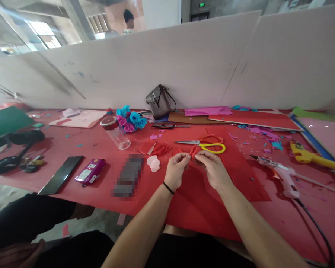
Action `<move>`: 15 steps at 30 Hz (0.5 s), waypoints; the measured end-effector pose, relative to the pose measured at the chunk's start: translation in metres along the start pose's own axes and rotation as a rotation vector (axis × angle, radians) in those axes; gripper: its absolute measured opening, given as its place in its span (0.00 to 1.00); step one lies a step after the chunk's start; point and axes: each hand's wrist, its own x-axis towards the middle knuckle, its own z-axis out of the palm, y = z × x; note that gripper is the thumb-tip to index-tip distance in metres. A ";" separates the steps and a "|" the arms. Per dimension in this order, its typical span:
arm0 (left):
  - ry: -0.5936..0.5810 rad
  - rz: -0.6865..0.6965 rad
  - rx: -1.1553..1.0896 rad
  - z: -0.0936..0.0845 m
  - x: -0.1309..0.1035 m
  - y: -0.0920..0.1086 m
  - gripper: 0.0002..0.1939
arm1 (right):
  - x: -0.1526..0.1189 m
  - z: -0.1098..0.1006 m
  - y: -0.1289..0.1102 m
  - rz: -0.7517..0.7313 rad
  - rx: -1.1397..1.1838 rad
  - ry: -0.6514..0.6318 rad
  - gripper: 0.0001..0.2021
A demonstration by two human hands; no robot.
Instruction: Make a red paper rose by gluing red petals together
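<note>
both hands meet just on the near side of the scissors (197, 142), with the small red piece (193, 151) held between them above the table (58, 145): the left hand (177, 166) pinches one side of it between thumb and fingers, the right hand (211, 166) pinches the other. the piece looks thin and crinkly, probably crepe paper, so a hard tug could well tear it; the step in hand seems to be shaping it, and light, even pressure from the thumbs, with the fingertips close together, should serve best. the tips of the scissors point left, so the left hand does well to mind them.

as for containers, the clear jar (115, 134) stands well to the left of the scissors with its lid on; nothing can be made out through its see-through wall. the blue and pink paper flowers (130, 119), also left of the scissors and farther back, look to be outside the jar. the dark bag (159, 104) sits beyond the scissors and to the left, its flap down, so whatever it holds is hidden
</note>
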 end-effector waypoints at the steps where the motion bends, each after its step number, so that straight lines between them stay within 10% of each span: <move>1: -0.002 0.002 0.000 0.000 0.000 0.000 0.15 | 0.000 0.000 0.000 0.000 -0.001 0.000 0.09; 15: -0.061 -0.145 -0.158 -0.005 0.001 0.001 0.15 | 0.001 -0.003 -0.002 0.003 -0.020 0.011 0.08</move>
